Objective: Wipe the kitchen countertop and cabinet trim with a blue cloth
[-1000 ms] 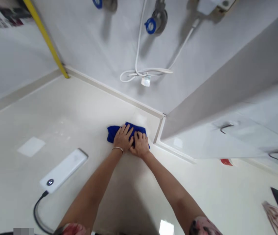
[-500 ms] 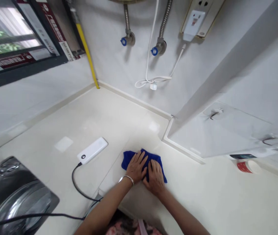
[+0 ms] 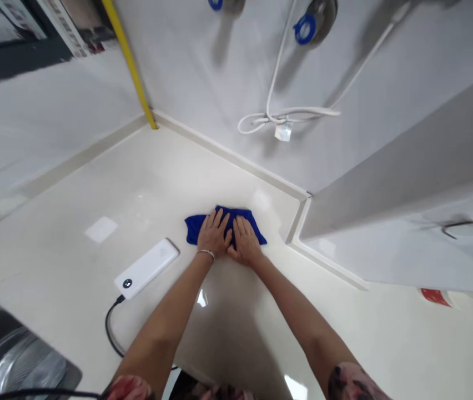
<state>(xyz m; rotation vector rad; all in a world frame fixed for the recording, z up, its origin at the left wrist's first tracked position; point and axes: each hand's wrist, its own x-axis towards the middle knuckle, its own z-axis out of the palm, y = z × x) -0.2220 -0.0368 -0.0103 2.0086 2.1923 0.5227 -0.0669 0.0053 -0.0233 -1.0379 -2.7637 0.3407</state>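
A blue cloth (image 3: 242,214) lies spread and a little creased on the pale countertop (image 3: 236,311). On its left half my left hand (image 3: 214,236) rests palm down, fingers stretched out and slightly apart, a bracelet at the wrist. Close beside it my right hand (image 3: 245,241) presses flat on the cloth's right half, its fingers extended. The thumbs nearly meet, though I cannot tell whether they touch. Both arms reach forward across the counter.
Left of the cloth lies a white power bank (image 3: 148,268) with a black cable (image 3: 111,328). A metal sink (image 3: 20,361) is at lower left. A yellow pipe (image 3: 130,64) meets the back corner. White cords (image 3: 290,118) hang there; a red-and-white object (image 3: 435,296) sits far right.
Both hands have slid the blue cloth forward, toward the back corner and slightly left. My view has tilted down and moved closer to the wall.
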